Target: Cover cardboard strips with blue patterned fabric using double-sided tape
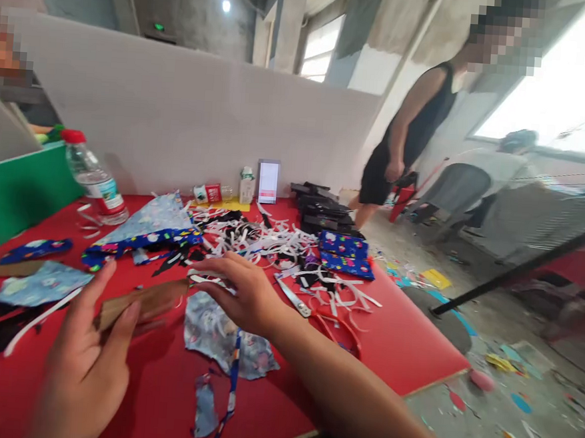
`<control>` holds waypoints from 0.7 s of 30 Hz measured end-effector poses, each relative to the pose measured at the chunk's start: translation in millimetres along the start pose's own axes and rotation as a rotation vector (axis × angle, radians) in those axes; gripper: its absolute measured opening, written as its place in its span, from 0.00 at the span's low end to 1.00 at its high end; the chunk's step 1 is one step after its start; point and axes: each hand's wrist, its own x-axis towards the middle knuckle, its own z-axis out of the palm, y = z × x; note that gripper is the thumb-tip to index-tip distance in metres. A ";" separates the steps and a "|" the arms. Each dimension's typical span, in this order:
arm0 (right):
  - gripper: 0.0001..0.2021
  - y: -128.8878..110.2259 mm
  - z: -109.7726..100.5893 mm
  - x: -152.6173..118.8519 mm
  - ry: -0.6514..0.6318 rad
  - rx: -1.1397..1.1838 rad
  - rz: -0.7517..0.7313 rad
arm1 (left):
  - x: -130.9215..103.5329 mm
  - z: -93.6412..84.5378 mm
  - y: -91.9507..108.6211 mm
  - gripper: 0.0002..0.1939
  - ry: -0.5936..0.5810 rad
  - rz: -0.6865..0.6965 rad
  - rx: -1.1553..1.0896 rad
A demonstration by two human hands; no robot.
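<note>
Left hand point(87, 358), at the near left part of the tabletop point(394, 346): raised, back toward the camera, fingers pointing up and away. The thumb stands apart to the left; the index and middle fingers point(124, 314) curl forward in a loose pinch, the grip closed on the near end of a flat brown strip point(141, 302). Right hand point(247, 292), toward the middle of the tabletop: palm down, fingers spread and stretched to the left, flat and not closed on anything. The right forearm point(341, 382) runs bare from the near right edge, crossing the tabletop's front corner diagonally to the wrist.
</note>
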 end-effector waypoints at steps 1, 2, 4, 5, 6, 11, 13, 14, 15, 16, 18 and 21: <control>0.11 -4.8 1.9 -3.1 0.024 0.065 -0.005 | -0.5 1.3 2.5 0.35 -0.013 0.025 -0.082; 0.09 -9.0 2.6 -5.3 0.041 0.087 -0.015 | -0.6 2.8 5.4 0.31 -0.054 0.045 -0.093; 0.06 -13.3 1.8 -7.4 0.031 0.120 -0.013 | -0.4 6.3 9.4 0.20 -0.093 0.105 -0.051; 0.07 -13.4 1.2 -7.7 0.030 0.123 -0.034 | -0.6 7.9 10.1 0.18 -0.128 0.132 -0.050; 0.08 -12.8 0.9 -7.9 0.037 0.129 -0.060 | -1.3 9.1 10.0 0.18 -0.179 0.171 -0.048; 0.08 -12.4 2.5 -6.9 0.073 0.153 -0.086 | -9.7 9.3 9.1 0.19 -0.395 0.237 0.008; 0.08 -12.5 3.8 -5.8 0.057 0.171 -0.068 | -10.8 8.3 10.0 0.18 -0.457 0.195 -0.036; 0.08 -11.8 4.5 -5.4 0.046 0.180 -0.059 | -10.5 8.1 10.3 0.16 -0.486 0.166 -0.056; 0.08 -10.6 5.3 -5.2 0.038 0.190 -0.053 | -9.8 8.3 10.1 0.14 -0.502 0.137 -0.066; 0.09 -8.8 6.2 -5.4 0.034 0.197 -0.052 | -9.0 8.7 9.6 0.12 -0.503 0.109 -0.064; 0.10 -4.5 7.8 -6.7 0.044 0.188 -0.064 | -7.4 10.0 7.7 0.10 -0.468 0.066 -0.045; 0.12 -0.5 9.1 -10.0 0.063 0.159 -0.092 | -6.2 11.5 6.2 0.12 -0.416 0.009 -0.033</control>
